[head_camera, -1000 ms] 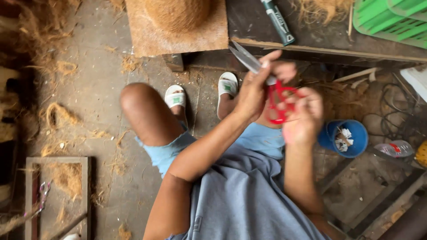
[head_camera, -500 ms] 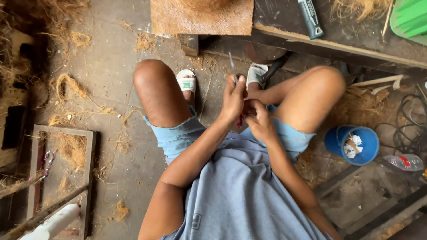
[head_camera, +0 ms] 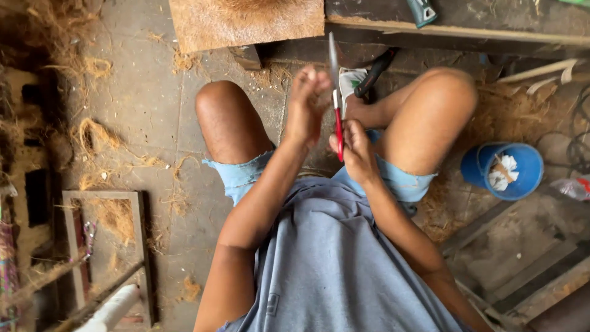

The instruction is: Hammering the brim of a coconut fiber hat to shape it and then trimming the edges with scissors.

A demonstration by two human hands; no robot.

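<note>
Right hand (head_camera: pixel 356 150) gripped the red-handled scissors (head_camera: pixel 336 104), blades toward twelve o'clock; left hand (head_camera: pixel 307 107) touched them, fingers loosely curled. Likely light, rigid, sharp: hold by the handles.

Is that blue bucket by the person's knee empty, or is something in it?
Not empty. The blue bucket stands upright on the floor, and crumpled whitish material lies inside; what it is, I cannot tell.

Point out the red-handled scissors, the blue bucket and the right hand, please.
red-handled scissors (head_camera: pixel 337 126): head view, on the red handle between the hands.
blue bucket (head_camera: pixel 476 169): head view, on its outer wall at left.
right hand (head_camera: pixel 356 147): head view, on the back of the hand.
</note>
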